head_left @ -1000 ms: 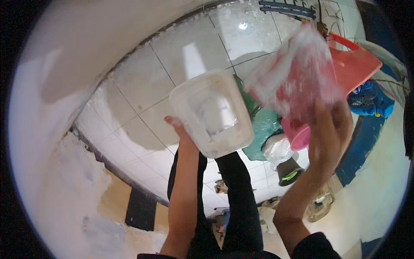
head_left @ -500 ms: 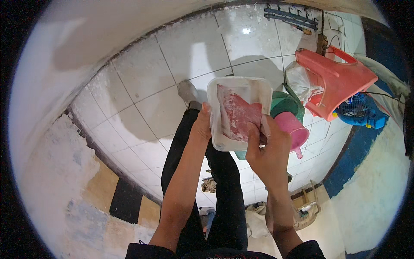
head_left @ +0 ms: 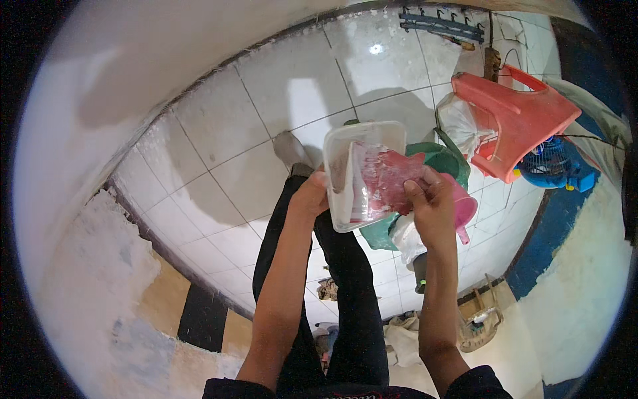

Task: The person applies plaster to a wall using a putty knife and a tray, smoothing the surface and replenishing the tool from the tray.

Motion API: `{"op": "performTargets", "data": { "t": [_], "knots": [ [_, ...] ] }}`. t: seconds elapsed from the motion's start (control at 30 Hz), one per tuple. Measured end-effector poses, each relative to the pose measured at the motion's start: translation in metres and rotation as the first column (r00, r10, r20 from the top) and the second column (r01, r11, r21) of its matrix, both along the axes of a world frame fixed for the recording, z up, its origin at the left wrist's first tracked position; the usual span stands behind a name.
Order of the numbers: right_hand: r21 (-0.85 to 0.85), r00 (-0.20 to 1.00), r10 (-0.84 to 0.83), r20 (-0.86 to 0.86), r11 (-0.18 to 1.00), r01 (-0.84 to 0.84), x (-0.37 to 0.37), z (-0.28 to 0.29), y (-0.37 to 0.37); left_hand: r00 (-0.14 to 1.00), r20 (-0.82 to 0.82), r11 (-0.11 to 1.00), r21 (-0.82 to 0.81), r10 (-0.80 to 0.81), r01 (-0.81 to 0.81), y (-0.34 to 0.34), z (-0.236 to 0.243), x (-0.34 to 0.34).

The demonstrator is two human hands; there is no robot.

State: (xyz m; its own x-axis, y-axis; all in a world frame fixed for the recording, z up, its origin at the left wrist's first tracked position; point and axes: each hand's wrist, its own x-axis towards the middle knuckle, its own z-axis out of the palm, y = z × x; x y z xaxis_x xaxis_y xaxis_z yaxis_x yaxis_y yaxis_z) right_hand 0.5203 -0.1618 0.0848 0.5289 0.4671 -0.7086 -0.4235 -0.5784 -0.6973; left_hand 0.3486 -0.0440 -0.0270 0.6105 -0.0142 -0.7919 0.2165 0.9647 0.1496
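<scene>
Floor: large off-white glossy tiles (head_left: 286,63) with dark joints and pale specks, bordered by a wall patched in rough white.
Chair: coral-red moulded plastic (head_left: 525,126), lying at the upper right, with a blue plastic fan with a round grille (head_left: 551,163) just beside it.
Tub: rectangular translucent white plastic container (head_left: 338,169) with rounded corners, held over the person's legs, its open mouth facing up toward the head; whitish and grey-beige smears dull its inner walls.
Scraper: flat red sheet-like spreader (head_left: 389,176), overlapping the tub's mouth and reaching past its right rim; whether it touches the inside cannot be told. Its left edge is nearly straight under a thick whitish coat, its right edge curved and notched; chalky white streaks cross the red.
Left hand: curled (head_left: 311,194) around the tub's left side.
Right hand: narrow pinch (head_left: 430,203), thumb and fingers gripping the scraper's right end.
</scene>
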Motion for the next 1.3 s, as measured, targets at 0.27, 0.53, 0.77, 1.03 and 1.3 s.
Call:
{"op": "performTargets", "data": {
  "t": [0.27, 0.53, 0.77, 1.03, 1.3],
  "knots": [
    [0.324, 0.930, -0.065, -0.361, 0.927, 0.190, 0.032, -0.012, 0.006, 0.937, 0.126, 0.929, 0.139, 0.327, -0.343, 0.014, 0.010, 0.012],
    [0.332, 0.905, -0.234, -0.355, 0.873, 0.356, 0.110, -0.112, 0.064, 0.874, 0.079, 0.846, 0.224, 0.479, -0.484, 0.022, -0.004, 0.004],
    [0.377, 0.867, -0.379, -0.324, 0.788, 0.486, 0.165, -0.277, 0.186, 0.809, 0.163, 0.799, 0.139, 0.564, -0.585, 0.032, -0.018, -0.010],
    [0.504, 0.873, -0.346, -0.342, 0.717, 0.482, 0.136, -0.197, 0.225, 0.774, -0.024, 0.765, 0.174, 0.633, -0.620, 0.038, -0.016, -0.038],
    [0.361, 0.730, -0.681, -0.059, 0.667, 0.651, 0.157, -0.309, 0.233, 0.803, 0.100, 0.804, 0.036, 0.588, -0.593, 0.029, -0.027, -0.011]
  ]
}}
